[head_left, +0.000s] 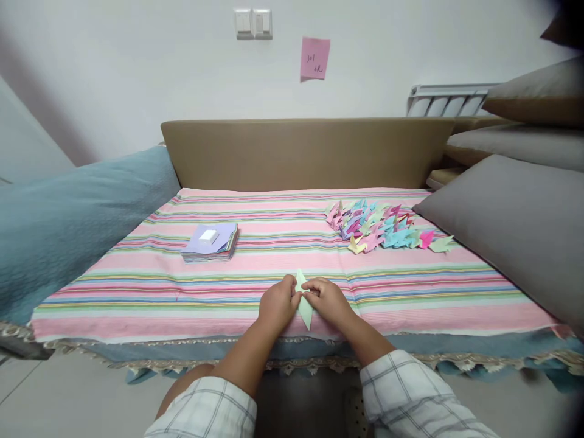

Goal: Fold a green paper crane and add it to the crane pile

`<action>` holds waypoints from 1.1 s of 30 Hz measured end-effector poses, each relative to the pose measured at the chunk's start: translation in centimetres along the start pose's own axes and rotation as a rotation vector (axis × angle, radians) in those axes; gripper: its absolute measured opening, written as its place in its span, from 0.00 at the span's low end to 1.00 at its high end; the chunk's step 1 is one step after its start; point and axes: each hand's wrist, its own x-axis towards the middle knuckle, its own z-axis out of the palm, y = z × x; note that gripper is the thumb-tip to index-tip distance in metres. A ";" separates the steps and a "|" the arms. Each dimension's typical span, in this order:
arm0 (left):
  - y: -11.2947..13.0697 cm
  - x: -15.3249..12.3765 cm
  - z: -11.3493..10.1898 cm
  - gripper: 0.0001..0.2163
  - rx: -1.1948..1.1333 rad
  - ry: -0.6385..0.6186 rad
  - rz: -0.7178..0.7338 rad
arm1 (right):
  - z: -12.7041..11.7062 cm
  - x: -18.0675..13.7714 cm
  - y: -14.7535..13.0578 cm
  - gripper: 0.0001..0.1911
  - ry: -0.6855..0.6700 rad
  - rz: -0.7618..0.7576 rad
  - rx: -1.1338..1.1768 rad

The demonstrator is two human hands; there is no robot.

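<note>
A pale green folded paper piece (304,307), long and pointed at both ends, lies on the striped cloth (274,255) near its front edge. My left hand (277,303) pinches its left side with closed fingers. My right hand (329,300) grips its right side, fingers curled onto the paper. Both hands meet over the middle of the piece. A stack of coloured square papers (210,243) with a small white object on top sits to the back left. A heap of several folded paper cranes (381,227) in pink, blue and green lies at the back right.
The striped cloth covers a bed with a tan headboard (301,152). A blue blanket roll (68,219) lies along the left side. Grey cushions (515,225) are piled on the right. A pink note (314,58) and light switches (253,23) are on the wall.
</note>
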 end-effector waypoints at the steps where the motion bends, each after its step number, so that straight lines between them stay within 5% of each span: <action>1: 0.0 0.0 0.1 0.05 0.054 0.015 0.030 | 0.1 0.0 0.1 0.09 0.002 -0.048 -0.054; 6: -0.5 0.2 0.9 0.02 0.158 0.149 0.253 | 0.1 -0.1 1.2 0.06 0.101 -0.250 -0.227; 10: -0.9 0.5 1.2 0.07 0.129 0.128 0.402 | -0.6 0.1 1.8 0.05 0.026 -0.366 -0.234; 22: -2.3 0.0 -1.0 0.16 -0.055 -0.060 0.478 | -2.6 -0.4 2.1 0.14 -0.131 -0.436 -0.222; 33: -2.6 0.3 -0.7 0.07 -0.102 -0.045 0.484 | -2.8 -0.5 2.0 0.11 -0.143 -0.424 -0.187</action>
